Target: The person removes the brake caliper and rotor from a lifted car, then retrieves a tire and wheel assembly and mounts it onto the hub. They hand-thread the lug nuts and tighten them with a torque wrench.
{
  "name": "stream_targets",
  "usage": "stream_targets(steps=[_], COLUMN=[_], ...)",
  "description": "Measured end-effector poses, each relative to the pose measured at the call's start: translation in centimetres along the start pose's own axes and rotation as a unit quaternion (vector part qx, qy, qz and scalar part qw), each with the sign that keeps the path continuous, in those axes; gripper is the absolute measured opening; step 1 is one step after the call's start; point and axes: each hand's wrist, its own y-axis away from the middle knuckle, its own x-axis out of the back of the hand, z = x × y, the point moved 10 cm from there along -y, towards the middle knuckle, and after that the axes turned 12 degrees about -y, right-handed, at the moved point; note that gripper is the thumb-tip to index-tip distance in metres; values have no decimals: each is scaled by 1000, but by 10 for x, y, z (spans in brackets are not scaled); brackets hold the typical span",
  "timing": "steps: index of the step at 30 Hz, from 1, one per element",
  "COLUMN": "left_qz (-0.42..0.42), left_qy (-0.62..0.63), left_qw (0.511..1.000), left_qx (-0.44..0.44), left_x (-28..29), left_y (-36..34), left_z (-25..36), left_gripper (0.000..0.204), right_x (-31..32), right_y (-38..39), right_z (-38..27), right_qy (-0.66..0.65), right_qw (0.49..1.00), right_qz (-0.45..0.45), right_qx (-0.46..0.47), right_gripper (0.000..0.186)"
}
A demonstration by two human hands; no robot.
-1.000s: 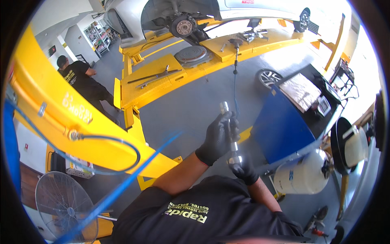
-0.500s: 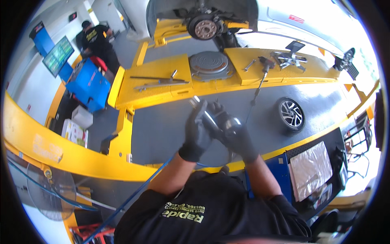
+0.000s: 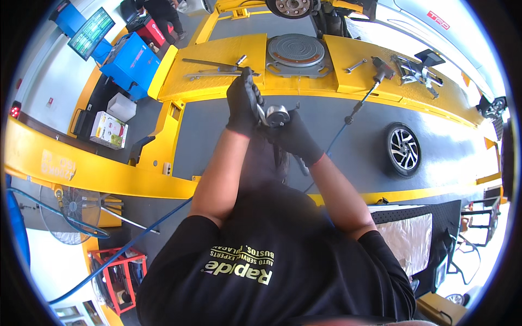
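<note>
Both my hands wear black gloves and are close together in front of my chest. My right hand (image 3: 293, 135) is closed round a ratchet wrench, whose round silver head (image 3: 278, 116) faces up between my hands. A piece of its handle (image 3: 302, 166) shows below that hand. My left hand (image 3: 243, 103) has its fingers bent round a shiny metal piece (image 3: 262, 115) beside the ratchet head. The glove hides most of that piece, and I cannot tell whether it is joined to the ratchet.
Ahead is a yellow lift platform (image 3: 217, 51) with a round turning plate (image 3: 296, 50), long bars, a wrench (image 3: 356, 66), an impact wrench (image 3: 383, 69) and a wheel clamp (image 3: 417, 73). A wheel (image 3: 403, 149) rests on the floor, right. A blue hose (image 3: 122, 250) crosses lower left. Another person (image 3: 160, 16) stands far left.
My hands have moved up and slightly left in the picture, and the ratchet head has turned to face up. The view has tipped downward, so the platform and brake disc sit higher.
</note>
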Motion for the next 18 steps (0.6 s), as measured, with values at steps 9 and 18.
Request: stream_targets(steps=[9, 18], left_qz=[15, -322], left_qy=[-283, -228], left_qw=[936, 919], left_qx=[-211, 5], left_x=[98, -19], left_y=[-145, -191], left_z=[145, -70], left_gripper=[27, 34], right_x=[23, 34], right_y=[-16, -179], right_z=[-23, 3], right_qy=[36, 114], right_qw=[997, 990], right_qz=[57, 84], right_qx=[46, 29], right_gripper=[27, 42])
